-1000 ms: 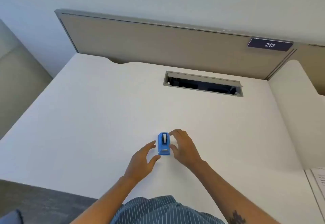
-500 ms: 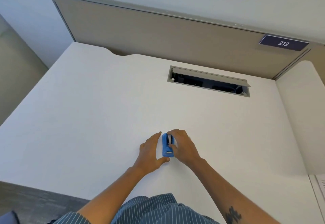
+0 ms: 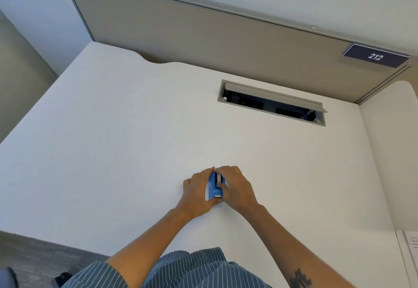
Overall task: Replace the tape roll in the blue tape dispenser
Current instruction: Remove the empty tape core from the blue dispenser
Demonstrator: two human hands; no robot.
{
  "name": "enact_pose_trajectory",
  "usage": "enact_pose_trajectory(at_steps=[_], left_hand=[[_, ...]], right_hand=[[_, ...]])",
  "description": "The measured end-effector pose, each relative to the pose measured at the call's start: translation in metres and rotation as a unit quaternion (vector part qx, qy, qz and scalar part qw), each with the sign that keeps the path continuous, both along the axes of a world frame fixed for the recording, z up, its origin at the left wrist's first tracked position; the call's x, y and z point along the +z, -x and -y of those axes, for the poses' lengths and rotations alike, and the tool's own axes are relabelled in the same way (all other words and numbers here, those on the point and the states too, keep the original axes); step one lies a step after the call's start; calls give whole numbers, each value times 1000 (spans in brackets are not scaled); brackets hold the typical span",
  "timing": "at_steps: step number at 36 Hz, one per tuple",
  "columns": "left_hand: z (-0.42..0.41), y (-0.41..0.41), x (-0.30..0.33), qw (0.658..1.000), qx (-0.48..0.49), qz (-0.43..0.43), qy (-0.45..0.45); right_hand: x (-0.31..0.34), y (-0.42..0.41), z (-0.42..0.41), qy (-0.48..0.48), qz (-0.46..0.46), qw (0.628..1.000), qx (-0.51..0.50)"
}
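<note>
A small blue tape dispenser stands on the white desk, near its front edge. A whitish tape roll shows in its top. My left hand wraps the dispenser's left side, thumb under its near end. My right hand covers the right side, with fingers curled over the top by the roll. Most of the dispenser is hidden between the two hands.
An open cable hatch with a grey lid is set in the desk at the back right. A beige partition with a "212" plate rises behind. Papers lie at the right edge. The floor drops off at the left.
Both hands have closed in from either side of the dispenser and now grip it. The view has tilted a little, moving the desk lower in frame.
</note>
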State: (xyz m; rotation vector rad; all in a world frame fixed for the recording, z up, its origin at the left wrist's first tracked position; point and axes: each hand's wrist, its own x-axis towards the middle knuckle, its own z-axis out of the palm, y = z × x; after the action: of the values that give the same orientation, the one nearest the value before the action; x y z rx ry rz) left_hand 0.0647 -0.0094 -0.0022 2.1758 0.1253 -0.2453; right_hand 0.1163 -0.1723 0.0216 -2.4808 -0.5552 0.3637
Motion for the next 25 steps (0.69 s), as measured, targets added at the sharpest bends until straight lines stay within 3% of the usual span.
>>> enact_pose_trajectory(at_steps=[16, 25], left_hand=[[1, 0, -8, 1000, 6, -15, 4], [1, 0, -3, 997, 33, -11, 73]], right_hand=[[6, 0, 3, -13, 35, 999, -3], [17, 0, 2, -68, 40, 996, -37]])
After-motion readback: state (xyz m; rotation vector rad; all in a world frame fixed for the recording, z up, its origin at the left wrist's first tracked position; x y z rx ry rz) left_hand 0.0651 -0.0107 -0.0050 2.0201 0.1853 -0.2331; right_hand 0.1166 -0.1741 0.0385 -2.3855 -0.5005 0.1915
